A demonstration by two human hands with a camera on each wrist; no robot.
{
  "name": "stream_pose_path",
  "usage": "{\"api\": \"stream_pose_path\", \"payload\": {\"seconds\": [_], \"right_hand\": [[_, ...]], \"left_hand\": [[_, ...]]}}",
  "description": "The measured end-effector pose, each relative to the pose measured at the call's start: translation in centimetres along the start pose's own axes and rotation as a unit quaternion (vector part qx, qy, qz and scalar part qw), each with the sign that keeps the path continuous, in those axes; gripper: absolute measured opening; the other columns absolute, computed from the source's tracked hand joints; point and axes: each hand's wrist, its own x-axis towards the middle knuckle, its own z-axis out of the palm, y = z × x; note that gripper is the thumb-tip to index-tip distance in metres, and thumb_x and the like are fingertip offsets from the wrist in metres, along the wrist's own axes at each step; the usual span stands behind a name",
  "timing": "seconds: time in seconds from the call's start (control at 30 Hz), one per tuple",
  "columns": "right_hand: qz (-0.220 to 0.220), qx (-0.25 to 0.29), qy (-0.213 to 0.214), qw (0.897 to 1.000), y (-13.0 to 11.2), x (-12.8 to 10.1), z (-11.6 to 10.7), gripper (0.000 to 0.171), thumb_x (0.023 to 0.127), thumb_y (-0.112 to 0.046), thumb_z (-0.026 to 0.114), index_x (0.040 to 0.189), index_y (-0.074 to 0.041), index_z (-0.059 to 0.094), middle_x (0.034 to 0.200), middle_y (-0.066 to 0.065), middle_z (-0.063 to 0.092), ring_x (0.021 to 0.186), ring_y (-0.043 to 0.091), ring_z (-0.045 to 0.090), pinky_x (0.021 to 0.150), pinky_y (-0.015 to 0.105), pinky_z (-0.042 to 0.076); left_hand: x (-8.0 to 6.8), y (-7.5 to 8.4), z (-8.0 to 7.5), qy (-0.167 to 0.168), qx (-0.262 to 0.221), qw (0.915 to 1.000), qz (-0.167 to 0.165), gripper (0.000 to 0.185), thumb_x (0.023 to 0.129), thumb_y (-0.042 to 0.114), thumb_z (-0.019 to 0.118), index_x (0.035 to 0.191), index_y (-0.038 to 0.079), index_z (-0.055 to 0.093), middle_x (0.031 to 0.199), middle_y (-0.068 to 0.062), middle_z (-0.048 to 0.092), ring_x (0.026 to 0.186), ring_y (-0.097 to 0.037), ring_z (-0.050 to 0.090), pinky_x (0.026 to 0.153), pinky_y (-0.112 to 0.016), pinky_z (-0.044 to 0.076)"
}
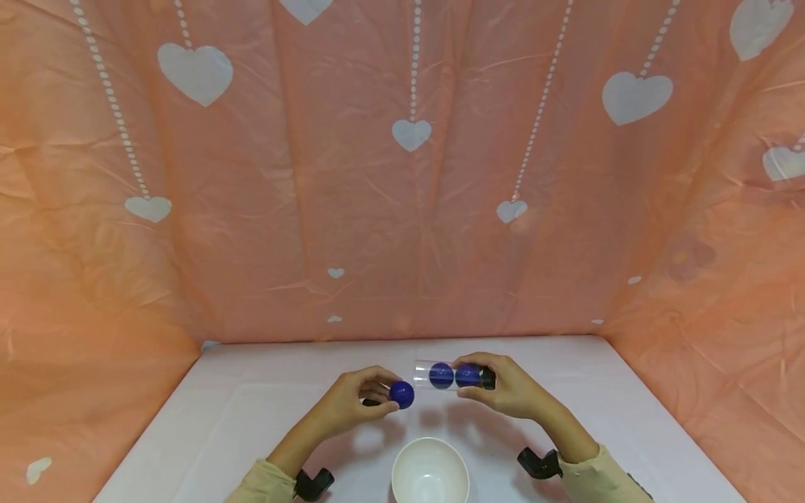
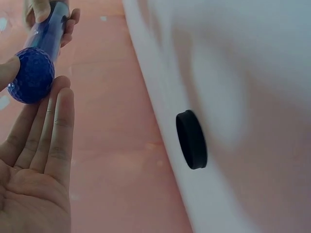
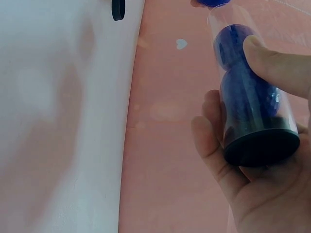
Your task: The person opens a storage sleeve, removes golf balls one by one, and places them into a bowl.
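Note:
In the head view my left hand (image 1: 352, 399) pinches a dimpled blue golf ball (image 1: 402, 395) between thumb and fingertips. The ball is just left of the open end of a clear tube (image 1: 421, 372). My right hand (image 1: 506, 388) grips that tube near its black-capped end, holding it roughly level above the table. Two blue golf balls (image 1: 441, 376) sit in a row inside it; in the right wrist view the black end cap (image 3: 262, 148) rests by the palm. A loose black cap (image 2: 192, 140) stands out on the white surface in the left wrist view.
A white bowl (image 1: 430, 471) stands on the white table (image 1: 251, 391) in front of the hands, close to the near edge. An orange curtain (image 1: 377, 244) with white hearts encloses the back and sides. Black wrist mounts (image 1: 539, 462) stick out from the sleeves.

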Motion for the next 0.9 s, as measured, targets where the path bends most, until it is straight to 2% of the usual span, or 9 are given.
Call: {"api": "stream_pose_path", "payload": {"seconds": [0.27, 0.37, 0.63, 0.9], "right_hand": [[-0.001, 0.004, -0.002, 1.000, 0.2, 0.1, 0.2, 0.040, 0.094, -0.030, 0.086, 0.130, -0.015, 0.074, 0.121, 0.004, 0.076, 0.096, 0.007, 0.069, 0.085, 0.028, 0.061], [-0.002, 0.000, -0.002, 1.000, 0.1, 0.1, 0.2, 0.040, 0.094, -0.031, 0.086, 0.130, -0.016, 0.075, 0.122, 0.003, 0.076, 0.098, 0.007, 0.069, 0.087, 0.028, 0.061], [-0.002, 0.001, -0.003, 1.000, 0.2, 0.1, 0.3, 0.039, 0.094, -0.030, 0.086, 0.129, -0.018, 0.075, 0.122, 0.002, 0.076, 0.099, 0.008, 0.069, 0.089, 0.029, 0.061], [0.003, -0.001, -0.007, 1.000, 0.2, 0.2, 0.4, 0.040, 0.094, -0.035, 0.085, 0.129, -0.019, 0.075, 0.124, 0.002, 0.076, 0.101, 0.008, 0.069, 0.091, 0.030, 0.060]], "left_hand": [[-0.6, -0.2, 0.7, -0.014, 0.005, 0.9999, 0.007, 0.035, 0.094, 0.023, 0.086, 0.126, 0.012, 0.075, 0.114, -0.002, 0.078, 0.098, -0.010, 0.075, 0.091, -0.033, 0.064], [-0.9, -0.1, 0.8, -0.022, 0.011, 0.9995, 0.020, 0.035, 0.095, 0.023, 0.086, 0.126, 0.012, 0.074, 0.112, -0.002, 0.078, 0.097, -0.009, 0.074, 0.092, -0.033, 0.064], [-1.5, -0.2, 1.4, -0.040, 0.022, 0.9959, 0.078, 0.034, 0.095, 0.015, 0.085, 0.125, 0.009, 0.073, 0.110, -0.005, 0.078, 0.097, -0.008, 0.073, 0.090, -0.031, 0.064], [-2.0, 0.0, 1.5, -0.064, 0.056, 0.9876, 0.132, 0.037, 0.092, 0.010, 0.086, 0.127, 0.011, 0.073, 0.119, -0.002, 0.078, 0.103, -0.008, 0.073, 0.094, -0.031, 0.063]]}}
